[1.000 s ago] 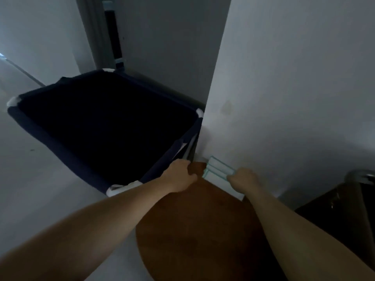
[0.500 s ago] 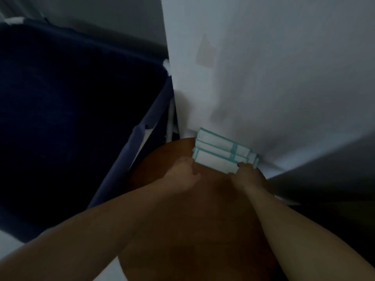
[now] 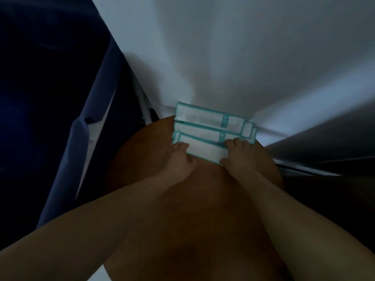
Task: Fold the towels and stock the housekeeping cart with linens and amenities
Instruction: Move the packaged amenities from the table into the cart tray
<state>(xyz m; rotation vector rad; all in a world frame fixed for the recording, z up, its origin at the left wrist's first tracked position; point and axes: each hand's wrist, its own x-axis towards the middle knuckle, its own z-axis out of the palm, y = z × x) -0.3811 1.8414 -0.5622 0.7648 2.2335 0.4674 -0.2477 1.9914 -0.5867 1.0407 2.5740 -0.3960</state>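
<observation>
Two hands meet at the far edge of the tabletop [image 3: 203, 209]. The left hand [image 3: 180, 159] pinches the left end of the nearest packet [image 3: 205, 150], and the right hand [image 3: 237, 159] curls over its right end, thumb at the near edge. The packet's long axis runs crosswise between them, so neither hand is nearer, and a lift would likely come toward the body. Farther across the tabletop lie the middle packet [image 3: 203, 132] and the far packet [image 3: 203, 117], teal-edged and parallel, the last against the wall [image 3: 223, 57]. Left of the tabletop hangs a navy linen bag [image 3: 50, 78]. The packets' printing is too blurred to read.
</observation>
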